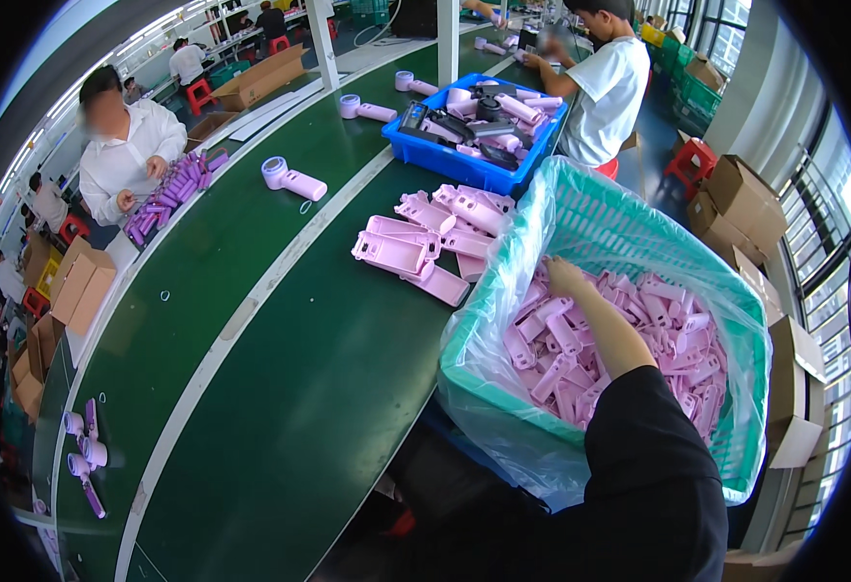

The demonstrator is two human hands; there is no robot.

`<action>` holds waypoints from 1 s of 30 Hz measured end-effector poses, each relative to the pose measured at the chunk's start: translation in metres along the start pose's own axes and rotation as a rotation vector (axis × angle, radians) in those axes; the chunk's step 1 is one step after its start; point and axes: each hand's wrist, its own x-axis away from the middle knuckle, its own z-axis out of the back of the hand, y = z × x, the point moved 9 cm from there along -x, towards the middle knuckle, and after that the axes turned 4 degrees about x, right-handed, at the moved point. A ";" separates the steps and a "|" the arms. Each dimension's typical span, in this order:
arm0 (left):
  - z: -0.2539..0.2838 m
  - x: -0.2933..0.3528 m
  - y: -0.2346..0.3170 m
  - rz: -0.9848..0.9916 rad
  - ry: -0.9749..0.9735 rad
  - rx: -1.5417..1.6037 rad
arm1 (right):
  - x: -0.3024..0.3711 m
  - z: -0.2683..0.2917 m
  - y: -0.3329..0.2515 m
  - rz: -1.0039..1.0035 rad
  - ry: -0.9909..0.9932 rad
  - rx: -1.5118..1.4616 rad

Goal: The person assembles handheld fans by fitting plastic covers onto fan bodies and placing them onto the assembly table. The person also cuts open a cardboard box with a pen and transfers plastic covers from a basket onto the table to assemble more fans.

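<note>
Your right hand (pixel 567 277) is at the far edge of the pink parts (pixel 563 335); most lie nearer you, pointing every way (can't tell its grip; left hand out of sight)

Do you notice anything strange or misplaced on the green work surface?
Yes, slightly: a few small pale rings lie loose and scattered on the green work surface, seemingly attached to nothing, so they look stray. The pink plastic shells beside the turquoise crate form an uneven pile, without clear damage.
</note>
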 end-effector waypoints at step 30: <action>-0.069 0.070 0.017 0.595 0.543 -0.665 | 0.085 -0.028 -0.038 0.084 -0.230 -0.103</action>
